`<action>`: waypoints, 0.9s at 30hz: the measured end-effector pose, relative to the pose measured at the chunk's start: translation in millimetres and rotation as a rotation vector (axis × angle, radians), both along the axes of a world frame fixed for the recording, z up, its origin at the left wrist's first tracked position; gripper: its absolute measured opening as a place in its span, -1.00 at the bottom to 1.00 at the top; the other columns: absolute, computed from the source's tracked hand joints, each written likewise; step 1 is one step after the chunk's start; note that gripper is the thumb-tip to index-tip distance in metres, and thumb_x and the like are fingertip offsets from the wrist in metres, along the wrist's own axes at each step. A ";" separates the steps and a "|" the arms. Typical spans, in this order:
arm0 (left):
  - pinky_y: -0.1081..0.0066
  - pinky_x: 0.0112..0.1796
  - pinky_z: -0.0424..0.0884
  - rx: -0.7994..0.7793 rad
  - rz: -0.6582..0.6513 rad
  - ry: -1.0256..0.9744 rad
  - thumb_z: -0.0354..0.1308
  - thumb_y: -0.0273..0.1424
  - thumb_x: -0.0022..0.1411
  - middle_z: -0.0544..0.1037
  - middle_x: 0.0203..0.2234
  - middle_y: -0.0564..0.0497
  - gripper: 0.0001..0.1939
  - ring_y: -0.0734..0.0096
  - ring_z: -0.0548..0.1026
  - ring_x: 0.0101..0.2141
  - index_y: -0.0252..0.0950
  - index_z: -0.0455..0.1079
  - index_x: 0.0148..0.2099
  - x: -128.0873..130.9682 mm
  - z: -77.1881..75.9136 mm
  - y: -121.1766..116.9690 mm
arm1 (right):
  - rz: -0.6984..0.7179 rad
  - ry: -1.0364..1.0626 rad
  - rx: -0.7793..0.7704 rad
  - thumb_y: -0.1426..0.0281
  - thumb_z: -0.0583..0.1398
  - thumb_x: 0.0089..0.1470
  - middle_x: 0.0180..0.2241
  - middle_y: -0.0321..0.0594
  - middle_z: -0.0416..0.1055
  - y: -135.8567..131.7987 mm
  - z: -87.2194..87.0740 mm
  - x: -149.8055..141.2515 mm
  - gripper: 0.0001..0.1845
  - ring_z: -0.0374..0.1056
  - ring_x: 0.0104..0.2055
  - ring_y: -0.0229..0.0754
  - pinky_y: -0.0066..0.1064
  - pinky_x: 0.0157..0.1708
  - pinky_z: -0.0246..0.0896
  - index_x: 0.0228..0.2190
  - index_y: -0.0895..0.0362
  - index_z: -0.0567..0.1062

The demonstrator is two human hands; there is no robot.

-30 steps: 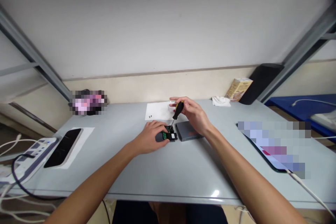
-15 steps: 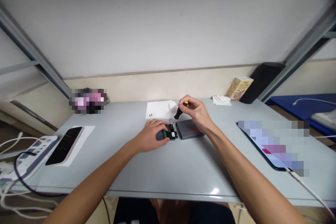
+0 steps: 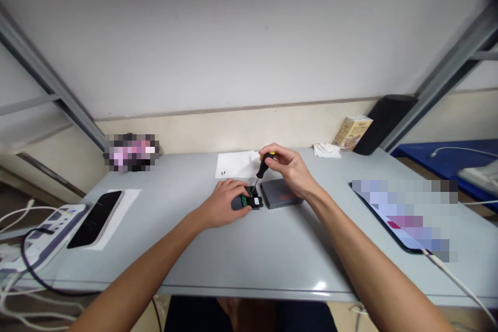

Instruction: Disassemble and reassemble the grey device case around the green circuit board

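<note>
My left hand (image 3: 224, 204) is closed around a small opened electronic device (image 3: 255, 202), pressing it to the table; a green circuit board and black parts show beside the fingers. My right hand (image 3: 290, 168) grips the top of a black screwdriver (image 3: 263, 165) with a yellow mark on its handle. The screwdriver is tilted, its thin shaft reaching down into the device. Just to the right, below my right hand, lies a dark grey case (image 3: 278, 193) with red lettering. Behind, a white paper sheet (image 3: 235, 163) bears a few tiny dark screws (image 3: 223, 173) and a crumpled white piece.
On the left are a phone (image 3: 97, 218) on paper, a power strip (image 3: 46, 238) with cables, and a blurred pinkish item (image 3: 132, 152). At right lies a tablet (image 3: 400, 215) with a cable. Tissue (image 3: 327, 150), a carton (image 3: 353, 133) and a black cylinder (image 3: 385, 124) stand behind.
My right hand and the screwdriver handle have shifted slightly left. My left hand still holds the device in the same place. The whole view has moved a little.
</note>
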State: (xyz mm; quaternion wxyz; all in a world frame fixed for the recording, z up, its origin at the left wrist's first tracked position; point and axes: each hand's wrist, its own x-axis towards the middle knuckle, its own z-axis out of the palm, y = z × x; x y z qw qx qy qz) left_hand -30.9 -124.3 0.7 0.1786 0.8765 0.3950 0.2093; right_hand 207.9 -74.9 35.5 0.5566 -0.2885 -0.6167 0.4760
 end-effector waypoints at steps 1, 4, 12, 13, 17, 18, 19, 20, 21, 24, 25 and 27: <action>0.07 0.19 0.27 0.001 0.002 -0.002 0.28 -0.30 0.32 0.56 0.13 -0.05 -0.87 0.09 0.44 0.17 -0.16 0.47 -0.09 -0.1 -0.6 0.0 | 0.035 0.013 -0.023 0.18 0.40 0.09 -0.22 -0.20 0.49 0.4 -0.6 0.7 -0.71 0.38 -0.16 -0.13 -0.27 -0.12 0.29 -0.17 0.02 0.63; 0.06 0.19 0.26 -0.003 0.003 -0.002 0.28 -0.29 0.32 0.55 0.13 -0.05 -0.86 0.08 0.44 0.17 -0.17 0.46 -0.10 -0.5 -1.6 0.4 | 0.105 0.051 -0.089 0.16 0.35 0.15 -0.22 -0.19 0.52 0.0 -2.1 1.6 -0.68 0.42 -0.12 -0.10 -0.21 -0.05 0.30 -0.09 0.02 0.61; 0.03 0.20 0.27 -0.032 0.009 -0.017 0.30 -0.30 0.29 0.55 0.12 -0.07 -0.86 0.07 0.44 0.16 -0.18 0.44 -0.15 0.6 0.5 0.5 | -0.026 0.020 -0.020 0.20 0.43 0.05 -0.28 -0.24 0.47 1.9 -3.5 2.9 -0.77 0.39 -0.18 -0.13 -0.25 -0.12 0.30 -0.25 0.01 0.66; 0.03 0.20 0.27 -0.035 0.010 -0.019 0.30 -0.30 0.29 0.55 0.12 -0.07 -0.85 0.08 0.44 0.16 -0.18 0.44 -0.15 0.7 0.4 0.5 | 0.021 0.035 -0.047 0.21 0.42 0.06 -0.28 -0.24 0.48 2.0 -2.8 3.9 -0.72 0.41 -0.17 -0.12 -0.24 -0.10 0.30 -0.17 0.00 0.66; 0.03 0.21 0.25 -0.042 0.008 -0.024 0.30 -0.29 0.29 0.54 0.13 -0.07 -0.85 0.08 0.43 0.17 -0.18 0.45 -0.12 0.4 -0.1 0.7 | 0.131 0.075 -0.105 0.15 0.32 0.19 -0.19 -0.18 0.55 -0.9 0.1 3.9 -0.73 0.46 -0.05 -0.05 -0.15 0.01 0.29 -0.13 0.01 0.63; 0.03 0.22 0.25 -0.044 0.008 -0.025 0.30 -0.29 0.30 0.54 0.13 -0.07 -0.85 0.08 0.43 0.17 -0.18 0.45 -0.12 0.4 -0.2 0.8 | 0.115 0.066 -0.089 0.14 0.31 0.20 -0.15 -0.16 0.55 -1.9 0.7 2.9 -0.75 0.45 -0.03 -0.05 -0.16 0.02 0.29 -0.21 0.03 0.63; 0.03 0.22 0.24 -0.046 0.010 -0.029 0.30 -0.30 0.30 0.54 0.13 -0.07 -0.85 0.08 0.43 0.17 -0.18 0.45 -0.12 0.4 -0.1 0.8 | 0.081 0.050 -0.064 0.13 0.32 0.18 -0.13 -0.15 0.55 -2.5 1.1 1.9 -0.76 0.43 -0.04 -0.06 -0.18 0.00 0.29 -0.28 0.04 0.62; 0.03 0.22 0.24 -0.048 0.011 -0.033 0.30 -0.30 0.29 0.54 0.14 -0.07 -0.85 0.08 0.43 0.17 -0.18 0.44 -0.13 0.3 -0.1 0.8 | 0.040 0.029 -0.036 0.13 0.35 0.15 -0.13 -0.16 0.53 -2.8 1.4 1.1 -0.76 0.41 -0.08 -0.09 -0.21 -0.04 0.30 -0.33 0.05 0.62; 0.03 0.22 0.24 -0.050 0.011 -0.037 0.30 -0.31 0.29 0.54 0.14 -0.07 -0.85 0.08 0.43 0.17 -0.18 0.44 -0.13 0.3 -0.1 0.8 | 0.001 0.011 -0.015 0.15 0.39 0.11 -0.17 -0.18 0.52 -2.7 1.5 0.7 -0.76 0.39 -0.13 -0.12 -0.24 -0.09 0.29 -0.36 0.05 0.62; 0.03 0.21 0.26 -0.055 0.010 -0.045 0.31 -0.30 0.28 0.54 0.13 -0.06 -0.83 0.08 0.43 0.17 -0.17 0.43 -0.12 0.2 -0.2 0.9 | 0.004 -0.014 -0.026 0.19 0.41 0.08 -0.29 -0.23 0.48 -1.2 1.4 1.7 -0.74 0.36 -0.22 -0.15 -0.27 -0.17 0.26 -0.21 0.03 0.65; 0.03 0.21 0.26 -0.058 0.009 -0.045 0.32 -0.30 0.28 0.54 0.13 -0.06 -0.82 0.08 0.43 0.16 -0.17 0.42 -0.12 0.2 -0.2 1.0 | 0.038 -0.009 -0.041 0.20 0.38 0.10 -0.28 -0.23 0.49 -0.8 1.3 2.4 -0.70 0.38 -0.21 -0.13 -0.26 -0.15 0.26 -0.13 0.02 0.64; 0.02 0.21 0.26 -0.064 0.009 -0.048 0.31 -0.29 0.28 0.54 0.13 -0.06 -0.82 0.08 0.43 0.16 -0.17 0.41 -0.11 0.1 -0.3 1.2 | 0.102 0.007 -0.060 0.19 0.32 0.17 -0.23 -0.20 0.54 -0.8 1.5 3.5 -0.71 0.42 -0.12 -0.08 -0.21 -0.07 0.26 -0.09 0.02 0.61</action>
